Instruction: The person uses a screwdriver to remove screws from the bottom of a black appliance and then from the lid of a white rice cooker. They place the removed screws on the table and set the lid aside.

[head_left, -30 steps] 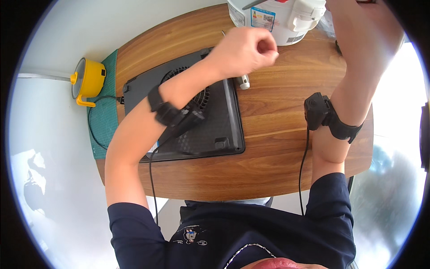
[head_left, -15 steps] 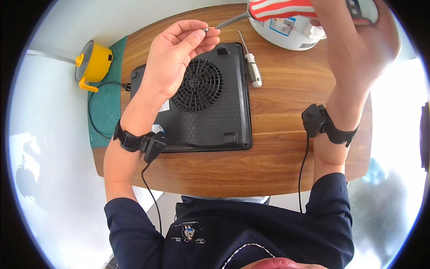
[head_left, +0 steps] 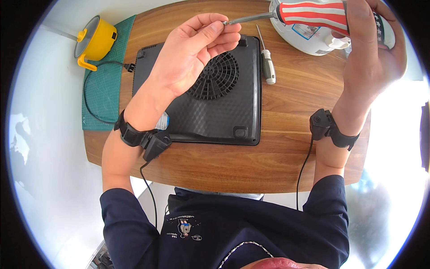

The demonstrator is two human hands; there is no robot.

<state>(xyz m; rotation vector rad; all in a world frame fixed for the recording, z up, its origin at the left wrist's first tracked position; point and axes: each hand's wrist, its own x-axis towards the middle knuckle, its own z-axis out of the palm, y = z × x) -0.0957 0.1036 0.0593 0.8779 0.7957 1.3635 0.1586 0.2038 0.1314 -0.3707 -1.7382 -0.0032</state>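
My left hand (head_left: pixel 186 56) is raised over the black appliance, its thumb and forefinger pinching a small silvery screw (head_left: pixel 225 23). In my right hand (head_left: pixel 369 56) is a screwdriver (head_left: pixel 313 13) with a red and white striped handle and a starred end. Its shaft points left, and the tip meets the screw at my left fingertips. Below lies a flat black appliance (head_left: pixel 201 127), underside up, like an induction cooktop, with a round fan grille (head_left: pixel 216 76) partly behind my left hand. My left hand and forearm cover its upper left part.
A second screwdriver (head_left: pixel 268 67) with a grey and white handle lies right of the appliance. Behind it stands a white rounded container (head_left: pixel 309 38). At the left, a yellow pot (head_left: pixel 102 40) and a power cord with its plug (head_left: pixel 130 67) lie on a green cutting mat (head_left: pixel 101 105).
Both hands have shifted to the right in the picture, and the screwdriver now sits more level. Its tip has stayed at the left fingertips. The table view has shifted slightly.
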